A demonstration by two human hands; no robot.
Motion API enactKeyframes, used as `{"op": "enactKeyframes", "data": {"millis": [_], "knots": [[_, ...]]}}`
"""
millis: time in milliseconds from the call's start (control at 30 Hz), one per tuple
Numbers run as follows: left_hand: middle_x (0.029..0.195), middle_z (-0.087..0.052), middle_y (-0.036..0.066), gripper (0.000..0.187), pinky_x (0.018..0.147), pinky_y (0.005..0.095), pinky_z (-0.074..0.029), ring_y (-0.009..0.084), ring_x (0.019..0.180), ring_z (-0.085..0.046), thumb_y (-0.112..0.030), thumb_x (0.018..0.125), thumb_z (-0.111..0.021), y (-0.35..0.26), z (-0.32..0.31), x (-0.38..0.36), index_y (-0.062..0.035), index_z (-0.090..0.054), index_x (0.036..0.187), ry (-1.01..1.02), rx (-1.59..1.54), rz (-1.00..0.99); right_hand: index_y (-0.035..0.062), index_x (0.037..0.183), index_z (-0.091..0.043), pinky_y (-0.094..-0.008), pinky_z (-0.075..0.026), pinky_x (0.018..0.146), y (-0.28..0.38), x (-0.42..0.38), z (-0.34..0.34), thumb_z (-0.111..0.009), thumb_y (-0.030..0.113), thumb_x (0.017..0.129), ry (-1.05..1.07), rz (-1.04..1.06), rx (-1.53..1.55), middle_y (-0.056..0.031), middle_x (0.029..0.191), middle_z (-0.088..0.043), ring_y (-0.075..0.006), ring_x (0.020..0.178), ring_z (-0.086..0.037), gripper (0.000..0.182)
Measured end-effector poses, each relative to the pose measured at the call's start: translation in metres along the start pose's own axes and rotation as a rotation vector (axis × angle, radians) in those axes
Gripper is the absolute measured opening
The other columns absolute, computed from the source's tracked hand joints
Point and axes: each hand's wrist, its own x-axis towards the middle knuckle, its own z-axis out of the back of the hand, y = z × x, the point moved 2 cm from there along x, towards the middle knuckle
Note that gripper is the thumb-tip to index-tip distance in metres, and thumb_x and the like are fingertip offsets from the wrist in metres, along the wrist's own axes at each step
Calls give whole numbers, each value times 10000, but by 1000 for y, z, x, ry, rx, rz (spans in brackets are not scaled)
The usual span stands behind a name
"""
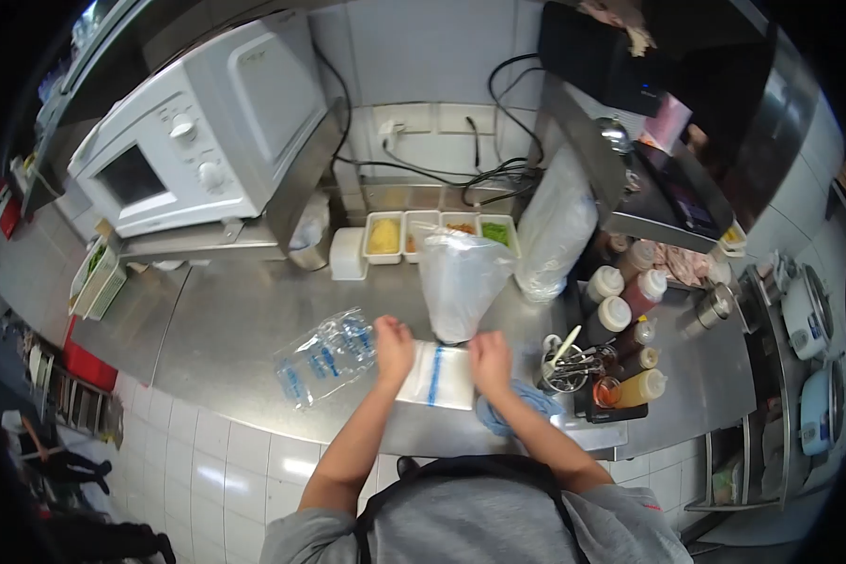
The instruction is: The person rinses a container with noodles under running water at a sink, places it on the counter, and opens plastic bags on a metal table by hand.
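Note:
My left hand [394, 348] is closed, fingers curled, at the left end of a flat white stack with a blue band [436, 374], which looks like folded plastic bags. My right hand [490, 362] is closed at the stack's right end. Anything inside either set of fingers is too small to make out. Just beyond the stack, between my hands, stands a filled translucent plastic bag [461, 282]. A crumpled clear plastic wrapper with blue print [327, 359] lies left of my left hand. Close to my right forearm is a bunched blue cloth [517, 409].
Small food tubs [383, 237] line the wall behind the bag. A white microwave [193, 141] sits on a raised shelf at left. To the right are a utensil holder [566, 367], several sauce bottles [644, 291] and a tall plastic-wrapped bundle [556, 226]. The steel counter's front edge runs before me.

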Motion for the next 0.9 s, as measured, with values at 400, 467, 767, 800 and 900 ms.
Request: {"op": "enactKeyframes", "data": {"millis": [400,467,767,800,900], "knots": [[1123,-515,130,572,934,309,-362,213,1065,-486,-138,745,-694,-35,60,-28,-8,-419,1230,356,-247,-448,80,769,-606,-357,-379,828,63,2,54,-686,96,710,242,210,526,-53,917,-500,-223,926,-481,101],[1161,-519,125,619,950,294,-356,190,1094,-482,-135,734,-715,-73,70,-31,-10,-415,1261,618,-535,-368,61,796,-576,-321,-417,774,71,17,65,-674,85,740,332,254,722,-47,951,-504,-208,874,-514,116],[936,-641,22,366,771,229,-466,76,838,-576,-50,721,-734,-122,80,-17,-2,-591,1055,612,-670,-132,28,1075,-521,-217,-469,751,116,50,139,-671,14,775,354,-199,1224,-26,899,-601,-79,881,-568,335],[930,-643,22,366,770,229,-468,77,832,-579,-52,724,-732,-127,81,-18,-4,-591,1058,605,-712,-140,25,1034,-548,-209,-466,719,114,50,139,-676,20,773,337,-197,1169,-17,871,-607,-72,823,-568,291],[922,-646,29,345,765,231,-474,81,819,-589,-58,737,-722,-125,81,-16,-10,-593,1054,587,-803,-88,22,920,-615,-186,-450,634,107,50,138,-692,39,766,289,-170,1038,5,802,-615,-50,678,-554,172]]}}
